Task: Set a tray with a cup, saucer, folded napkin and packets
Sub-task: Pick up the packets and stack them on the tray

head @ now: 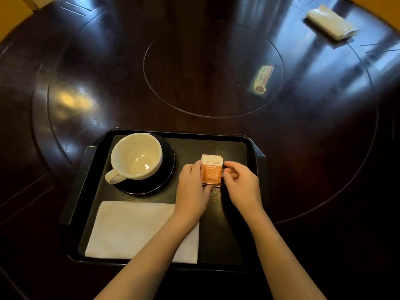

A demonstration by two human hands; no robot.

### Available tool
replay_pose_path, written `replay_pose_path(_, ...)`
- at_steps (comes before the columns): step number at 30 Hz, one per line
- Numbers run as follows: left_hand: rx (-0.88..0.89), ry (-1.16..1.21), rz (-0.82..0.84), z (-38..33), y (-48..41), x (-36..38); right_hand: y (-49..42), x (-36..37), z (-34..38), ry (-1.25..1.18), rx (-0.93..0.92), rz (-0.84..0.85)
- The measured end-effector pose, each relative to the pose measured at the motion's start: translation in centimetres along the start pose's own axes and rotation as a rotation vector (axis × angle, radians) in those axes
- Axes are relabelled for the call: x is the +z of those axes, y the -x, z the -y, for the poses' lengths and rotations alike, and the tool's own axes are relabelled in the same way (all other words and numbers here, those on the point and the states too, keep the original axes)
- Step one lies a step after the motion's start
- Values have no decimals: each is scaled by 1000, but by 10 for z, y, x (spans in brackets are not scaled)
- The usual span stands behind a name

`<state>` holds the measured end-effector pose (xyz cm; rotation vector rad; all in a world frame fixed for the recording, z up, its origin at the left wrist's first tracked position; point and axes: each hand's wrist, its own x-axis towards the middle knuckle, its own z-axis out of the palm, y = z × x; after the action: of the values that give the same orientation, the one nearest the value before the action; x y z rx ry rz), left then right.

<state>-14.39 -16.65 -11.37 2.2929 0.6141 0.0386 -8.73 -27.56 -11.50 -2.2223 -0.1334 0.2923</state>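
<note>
A black tray lies on the dark wooden table in front of me. At its far left a white cup stands on a black saucer, handle toward me. A folded white napkin lies in the near left part, with my left forearm crossing over it. In the right half, an orange and white packet stack rests on the tray floor. My left hand grips its left edge and near corner. My right hand pinches its right edge.
A long green and white packet lies on the table beyond the tray, on the inlaid centre circle. A white tissue pack sits at the far right. The table's rim curves round at the far corners.
</note>
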Motion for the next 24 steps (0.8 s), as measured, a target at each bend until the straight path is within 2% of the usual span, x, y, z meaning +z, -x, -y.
replay_pose_path(7, 51, -38, -44, 2, -1, 3, -5, 2, -3, -84, 13, 43)
replay_pose_path(11, 80, -61, -62, 5, 0, 4, -15, -5, -3, -54, -33, 58)
replay_pose_path(18, 100, -103, -87, 7, 0, 5, -51, -15, 13, 188, -212, 364)
replay_pose_path(24, 107, -93, -65, 7, 1, 5, -53, -15, 9, 124, -212, 354)
